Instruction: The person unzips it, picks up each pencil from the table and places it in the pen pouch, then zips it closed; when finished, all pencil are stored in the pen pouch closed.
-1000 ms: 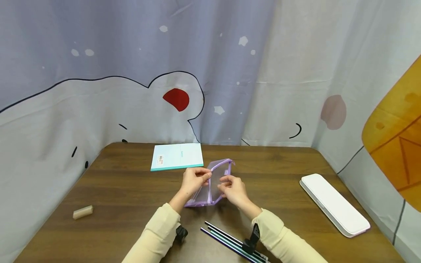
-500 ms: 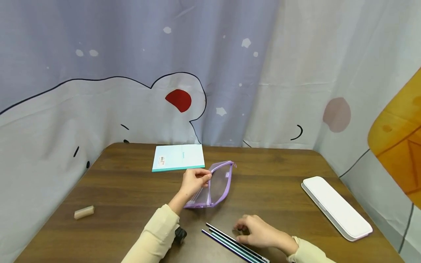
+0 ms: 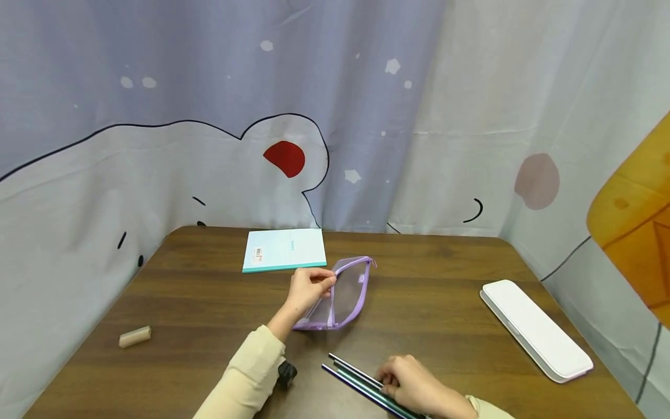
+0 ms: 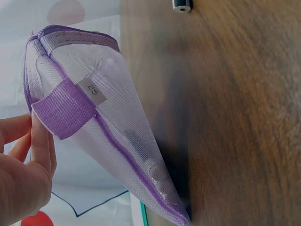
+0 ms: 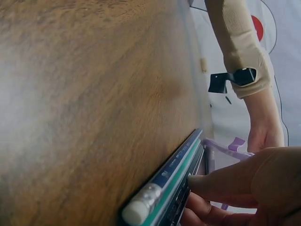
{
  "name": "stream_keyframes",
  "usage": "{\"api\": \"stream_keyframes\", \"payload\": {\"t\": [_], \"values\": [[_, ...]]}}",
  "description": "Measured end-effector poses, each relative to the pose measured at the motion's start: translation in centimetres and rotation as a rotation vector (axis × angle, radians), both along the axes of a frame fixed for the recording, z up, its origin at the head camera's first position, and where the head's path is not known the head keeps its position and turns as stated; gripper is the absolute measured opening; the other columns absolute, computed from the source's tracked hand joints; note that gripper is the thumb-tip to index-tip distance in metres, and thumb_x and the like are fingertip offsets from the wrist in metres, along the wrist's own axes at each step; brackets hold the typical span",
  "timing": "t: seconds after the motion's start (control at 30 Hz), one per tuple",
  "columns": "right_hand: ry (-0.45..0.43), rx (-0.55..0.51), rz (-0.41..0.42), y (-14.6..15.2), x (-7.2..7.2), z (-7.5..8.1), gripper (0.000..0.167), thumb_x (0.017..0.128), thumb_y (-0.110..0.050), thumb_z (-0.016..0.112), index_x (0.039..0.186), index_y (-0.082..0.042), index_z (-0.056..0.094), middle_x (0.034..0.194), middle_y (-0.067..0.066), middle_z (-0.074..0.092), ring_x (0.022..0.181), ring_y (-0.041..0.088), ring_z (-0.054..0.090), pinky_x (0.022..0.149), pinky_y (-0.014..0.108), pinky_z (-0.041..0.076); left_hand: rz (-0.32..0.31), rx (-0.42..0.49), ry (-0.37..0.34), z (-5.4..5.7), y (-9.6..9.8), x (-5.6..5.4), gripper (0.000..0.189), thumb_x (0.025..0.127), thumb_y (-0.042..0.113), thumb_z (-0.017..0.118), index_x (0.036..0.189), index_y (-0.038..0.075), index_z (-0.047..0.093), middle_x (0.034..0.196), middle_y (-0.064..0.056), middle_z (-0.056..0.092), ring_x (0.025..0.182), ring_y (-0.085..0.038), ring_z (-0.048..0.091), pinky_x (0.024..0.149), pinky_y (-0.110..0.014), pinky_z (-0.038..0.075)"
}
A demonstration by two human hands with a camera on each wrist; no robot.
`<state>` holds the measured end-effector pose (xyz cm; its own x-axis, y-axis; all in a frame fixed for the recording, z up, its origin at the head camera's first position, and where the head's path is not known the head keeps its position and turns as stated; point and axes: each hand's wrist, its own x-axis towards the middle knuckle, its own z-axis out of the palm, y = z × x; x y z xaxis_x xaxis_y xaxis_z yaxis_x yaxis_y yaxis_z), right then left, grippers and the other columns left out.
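Observation:
At the middle of the table in the head view, my left hand (image 3: 305,294) pinches the upper edge of a purple-trimmed mesh zip pouch (image 3: 349,298), whose mouth gapes to the right. The left wrist view shows its purple fabric tab (image 4: 66,109) beside the fingers. My right hand (image 3: 414,384) is down by several pencils (image 3: 342,379) lying side by side near the table's front. In the right wrist view, thumb and fingers pinch a dark pencil (image 5: 184,184); a navy pencil (image 5: 175,162) with a white eraser lies next to it. My palm hides part of the bundle.
A pale blue notebook (image 3: 284,250) lies behind the pouch. On the right side rests a long white case (image 3: 536,329). A small beige block (image 3: 135,337) lies at the left. A printed curtain (image 3: 361,116) hangs along the table's back edge.
My right hand has let go of the pouch, come down toward the front right, and closed on a pencil. The left hand keeps holding the pouch in place.

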<state>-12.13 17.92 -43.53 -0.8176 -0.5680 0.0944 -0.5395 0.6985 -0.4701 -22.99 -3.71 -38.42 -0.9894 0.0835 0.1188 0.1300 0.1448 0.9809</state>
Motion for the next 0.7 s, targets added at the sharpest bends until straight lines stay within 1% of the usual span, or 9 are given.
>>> {"api": "stream_keyframes", "payload": {"t": [0.13, 0.27, 0.4, 0.57, 0.63, 0.7], "values": [[-0.023, -0.007, -0.012, -0.15, -0.13, 0.0, 0.012, 0.067, -0.001, 0.065, 0.074, -0.011, 0.066, 0.061, -0.01, 0.056, 0.056, -0.007, 0.045, 0.049, 0.008, 0.038, 0.005, 0.002, -0.006, 0.02, 0.0, 0.03, 0.017, 0.078, -0.003, 0.062, 0.092, -0.014, 0.063, 0.083, -0.025, 0.066, 0.057, -0.008, 0.057, 0.06, -0.033, 0.059], [-0.037, -0.001, -0.015, -0.2, -0.17, -0.12, 0.015, 0.065, -0.001, 0.062, 0.075, -0.012, 0.064, 0.061, -0.01, 0.053, 0.056, -0.006, 0.042, 0.049, 0.009, 0.036, 0.003, -0.001, -0.007, -0.14, 0.05, -0.06, 0.016, 0.078, -0.003, 0.062, 0.09, -0.012, 0.064, 0.084, -0.027, 0.065, 0.058, -0.009, 0.058, 0.06, -0.033, 0.059], [-0.04, 0.013, -0.024, -0.3, -0.07, -0.31, 0.018, 0.063, -0.002, 0.059, 0.075, -0.015, 0.061, 0.064, -0.01, 0.052, 0.058, -0.005, 0.042, 0.05, 0.009, 0.035, 0.007, -0.009, -0.001, -0.39, 0.03, -0.12, 0.016, 0.077, -0.002, 0.063, 0.089, -0.011, 0.065, 0.083, -0.026, 0.065, 0.057, -0.01, 0.058, 0.06, -0.033, 0.059], [-0.025, 0.022, -0.018, -0.34, 0.05, -0.32, 0.02, 0.063, -0.002, 0.058, 0.076, -0.017, 0.059, 0.066, -0.014, 0.053, 0.06, -0.006, 0.043, 0.05, 0.009, 0.036, 0.013, -0.017, 0.0, -0.43, 0.02, -0.08, 0.017, 0.077, -0.002, 0.063, 0.09, -0.012, 0.064, 0.082, -0.024, 0.066, 0.055, -0.007, 0.057, 0.057, -0.029, 0.058], [-0.026, 0.018, -0.026, -0.21, -0.07, -0.2, 0.02, 0.064, -0.002, 0.059, 0.077, -0.017, 0.06, 0.065, -0.014, 0.053, 0.059, -0.006, 0.043, 0.049, 0.01, 0.035, 0.016, -0.02, 0.003, -0.35, 0.02, -0.08, 0.016, 0.077, -0.002, 0.063, 0.09, -0.012, 0.065, 0.082, -0.024, 0.066, 0.055, -0.007, 0.057, 0.057, -0.029, 0.058], [-0.038, -0.005, -0.041, 0.12, -0.33, -0.08, 0.02, 0.065, -0.001, 0.06, 0.079, -0.015, 0.062, 0.065, -0.013, 0.054, 0.057, -0.007, 0.042, 0.048, 0.01, 0.036, 0.02, -0.02, 0.007, -0.2, -0.01, -0.1, 0.015, 0.077, -0.003, 0.062, 0.089, -0.012, 0.065, 0.082, -0.024, 0.066, 0.055, -0.007, 0.057, 0.058, -0.033, 0.059]]}}
